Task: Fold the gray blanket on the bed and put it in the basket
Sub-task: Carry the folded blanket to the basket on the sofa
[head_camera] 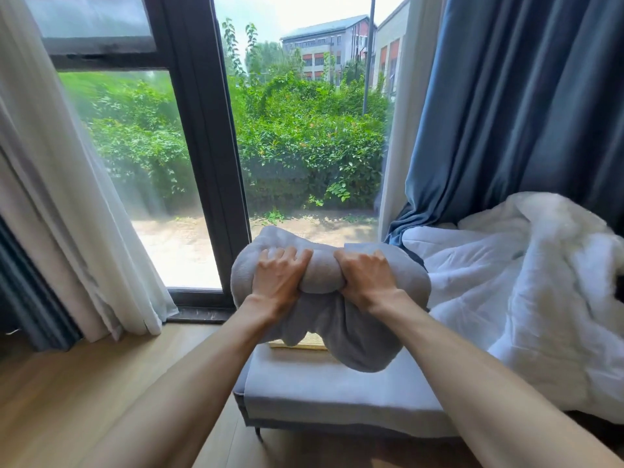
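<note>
The gray blanket (337, 319) is folded into a thick bundle and held up in front of me, over a gray bench. My left hand (278, 278) grips its upper middle from the left, fingers curled over the top fold. My right hand (369, 280) grips the same fold just to the right, the two hands almost touching. The bundle's ends bulge out past both hands and its lower part sags. Under the blanket a sliver of a yellowish woven thing (304, 344) shows on the bench; I cannot tell whether it is the basket.
The gray bench (337, 393) stands on a wooden floor (84, 393) before a tall window (209, 163). A rumpled white duvet (526, 292) lies on the bed at right. Blue curtains (526, 106) hang at right, pale sheer curtains (50, 197) at left.
</note>
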